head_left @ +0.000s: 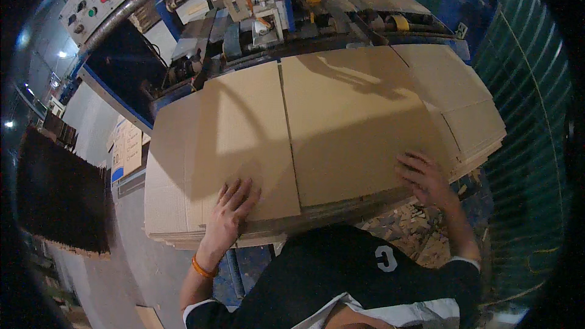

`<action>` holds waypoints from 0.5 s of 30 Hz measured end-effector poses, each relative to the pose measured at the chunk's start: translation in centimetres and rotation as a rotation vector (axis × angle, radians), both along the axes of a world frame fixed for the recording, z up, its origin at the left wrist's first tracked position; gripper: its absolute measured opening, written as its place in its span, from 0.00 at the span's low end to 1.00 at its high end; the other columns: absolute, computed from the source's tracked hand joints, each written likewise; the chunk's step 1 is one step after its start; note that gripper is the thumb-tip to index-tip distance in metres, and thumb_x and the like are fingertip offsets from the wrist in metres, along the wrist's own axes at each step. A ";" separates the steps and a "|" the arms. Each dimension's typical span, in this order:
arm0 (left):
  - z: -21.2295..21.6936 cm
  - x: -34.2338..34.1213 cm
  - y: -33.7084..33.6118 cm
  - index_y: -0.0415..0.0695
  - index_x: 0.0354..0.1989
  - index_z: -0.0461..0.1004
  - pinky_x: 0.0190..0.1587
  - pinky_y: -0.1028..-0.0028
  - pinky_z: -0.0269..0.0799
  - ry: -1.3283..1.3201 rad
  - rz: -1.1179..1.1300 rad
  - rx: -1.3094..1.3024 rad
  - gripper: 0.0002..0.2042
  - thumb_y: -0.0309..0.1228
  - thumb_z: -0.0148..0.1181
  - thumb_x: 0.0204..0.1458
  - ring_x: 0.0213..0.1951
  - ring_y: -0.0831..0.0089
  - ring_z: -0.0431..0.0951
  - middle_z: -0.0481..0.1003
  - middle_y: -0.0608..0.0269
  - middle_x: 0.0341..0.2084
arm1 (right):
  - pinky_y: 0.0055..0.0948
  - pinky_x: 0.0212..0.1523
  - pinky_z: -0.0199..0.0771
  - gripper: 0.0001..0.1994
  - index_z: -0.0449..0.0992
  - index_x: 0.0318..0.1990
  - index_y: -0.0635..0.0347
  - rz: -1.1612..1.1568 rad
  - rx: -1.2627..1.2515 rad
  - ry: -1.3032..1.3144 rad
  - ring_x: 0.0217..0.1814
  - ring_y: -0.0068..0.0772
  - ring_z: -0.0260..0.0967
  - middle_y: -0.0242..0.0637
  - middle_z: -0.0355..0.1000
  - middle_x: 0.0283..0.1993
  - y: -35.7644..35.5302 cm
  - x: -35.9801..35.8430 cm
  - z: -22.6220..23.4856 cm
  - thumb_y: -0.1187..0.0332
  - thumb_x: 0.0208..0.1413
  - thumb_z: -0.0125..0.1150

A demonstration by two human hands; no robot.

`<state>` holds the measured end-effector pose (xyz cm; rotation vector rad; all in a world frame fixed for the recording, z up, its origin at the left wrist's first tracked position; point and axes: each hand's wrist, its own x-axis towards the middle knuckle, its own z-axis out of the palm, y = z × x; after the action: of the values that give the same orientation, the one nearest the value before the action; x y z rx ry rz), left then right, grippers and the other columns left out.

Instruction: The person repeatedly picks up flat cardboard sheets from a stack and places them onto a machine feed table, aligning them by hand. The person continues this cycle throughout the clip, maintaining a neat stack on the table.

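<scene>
A stack of flat brown cardboard box blanks (353, 122) lies in front of me, its far edge against a machine. Dark slots run across the top sheet. My left hand (233, 207) rests on the near left part of the sheet with its fingers spread. Toward the near right edge, my right hand (422, 176) lies on the cardboard, fingers apart and slightly blurred. Neither hand is closed around anything. An orange band (203, 268) circles my left wrist.
Beyond the stack stands a machine with rollers (244, 42). Its control panel (100, 0) carries coloured buttons at the upper left. A green corrugated wall (524, 134) rises on the right. Cardboard scraps (414, 231) lie below the near edge. A dark stack (61, 192) stands at left.
</scene>
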<state>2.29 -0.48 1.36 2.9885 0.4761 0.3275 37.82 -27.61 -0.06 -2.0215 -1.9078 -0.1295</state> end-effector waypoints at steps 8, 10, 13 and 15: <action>-0.1 0.8 1.5 0.47 0.55 0.65 0.59 0.55 0.54 -0.009 0.000 0.023 0.23 0.25 0.46 0.46 0.59 0.55 0.60 0.62 0.54 0.56 | 0.46 0.62 0.49 0.22 0.68 0.53 0.46 0.163 -0.049 -0.187 0.63 0.39 0.55 0.32 0.59 0.61 0.8 4.0 -0.7 0.65 0.47 0.58; -0.2 1.0 1.3 0.47 0.55 0.65 0.59 0.55 0.54 -0.001 -0.005 0.020 0.24 0.25 0.46 0.46 0.59 0.55 0.60 0.62 0.53 0.56 | 0.47 0.63 0.48 0.23 0.66 0.55 0.45 0.159 -0.095 -0.161 0.64 0.39 0.53 0.32 0.57 0.62 0.7 3.9 -0.5 0.61 0.49 0.57; -0.4 1.2 1.5 0.47 0.55 0.65 0.61 0.57 0.51 0.007 0.008 0.019 0.22 0.28 0.46 0.48 0.59 0.55 0.59 0.61 0.55 0.58 | 0.48 0.63 0.47 0.25 0.65 0.56 0.45 0.129 -0.181 -0.121 0.65 0.40 0.51 0.33 0.55 0.63 1.2 4.1 -0.3 0.54 0.49 0.56; -0.6 1.4 1.8 0.47 0.56 0.64 0.60 0.55 0.52 -0.034 -0.004 0.016 0.24 0.25 0.46 0.46 0.59 0.54 0.59 0.61 0.53 0.57 | 0.49 0.64 0.46 0.28 0.64 0.56 0.45 0.111 -0.167 -0.071 0.66 0.42 0.49 0.33 0.54 0.64 2.1 4.7 -0.1 0.48 0.47 0.56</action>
<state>3.68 1.29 0.81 2.9935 0.4668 0.3827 42.53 -25.51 -0.19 -2.0334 -2.1342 -0.0143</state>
